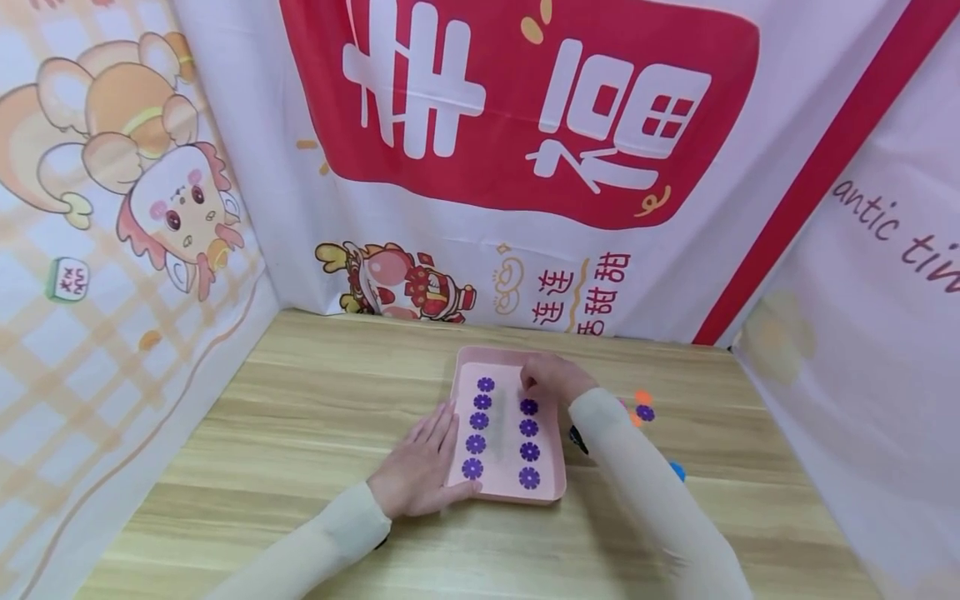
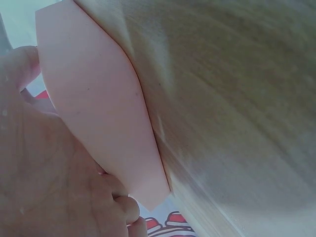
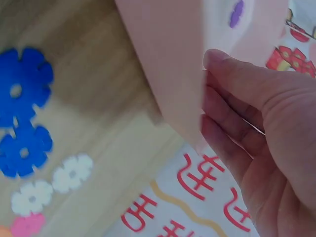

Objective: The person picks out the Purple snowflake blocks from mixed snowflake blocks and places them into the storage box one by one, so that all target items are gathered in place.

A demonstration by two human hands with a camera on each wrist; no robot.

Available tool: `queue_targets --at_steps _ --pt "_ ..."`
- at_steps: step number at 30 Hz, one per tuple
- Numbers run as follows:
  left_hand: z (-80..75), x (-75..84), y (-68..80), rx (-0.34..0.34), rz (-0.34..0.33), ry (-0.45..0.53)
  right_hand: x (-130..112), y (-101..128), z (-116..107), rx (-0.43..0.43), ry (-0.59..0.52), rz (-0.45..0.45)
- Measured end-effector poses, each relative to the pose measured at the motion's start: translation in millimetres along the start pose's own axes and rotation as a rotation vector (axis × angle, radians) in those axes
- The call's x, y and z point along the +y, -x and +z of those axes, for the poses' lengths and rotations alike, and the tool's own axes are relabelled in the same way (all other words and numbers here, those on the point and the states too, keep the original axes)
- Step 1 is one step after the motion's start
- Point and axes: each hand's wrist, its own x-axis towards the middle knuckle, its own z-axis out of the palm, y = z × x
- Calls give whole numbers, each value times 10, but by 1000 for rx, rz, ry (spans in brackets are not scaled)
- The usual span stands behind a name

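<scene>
At twelve o'clock from you, near the middle of the wooden table [image 1: 315, 417], lies the pink tray [image 1: 510, 493], its long side running away from you. On its floor sit two columns of purple flower pieces [image 1: 529, 477]: five along the nine o'clock side, four along the three o'clock side.

Your left hand [image 1: 416, 471] lies against the tray's nine o'clock edge, fingers straight and spread along the rim, with the thumb at the near corner; the left wrist view shows the palm pressed to the tray's outer wall. It grips nothing.

Your right hand [image 1: 553, 379] hovers over the tray's far three o'clock part, fingers bent downward at the head of the shorter column. Whether the fingertips pinch a piece I cannot tell.

At three o'clock of the tray, on the table, loose flower pieces lie scattered: an orange one [image 1: 642, 397] and a purple one [image 1: 645, 412] in the head view, and blue flower pieces [image 3: 22, 94], white ones [image 3: 72, 173] and a pink one [image 3: 27, 224] in the right wrist view.
</scene>
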Motion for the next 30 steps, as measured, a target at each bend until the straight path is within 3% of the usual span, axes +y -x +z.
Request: queue_targets --at_steps 3,14,24,30 --pt "-46 22 2 -20 -3 -13 40 83 -122 20 101 -45" --pt "-53 22 -8 -37 -7 -30 384 582 -529 55 141 -112" --pt "-43 27 -5 -35 -15 -9 901 1044 -570 4 116 56" --pt "-37 19 -3 -39 -10 11 1237 1235 -421 60 64 71"
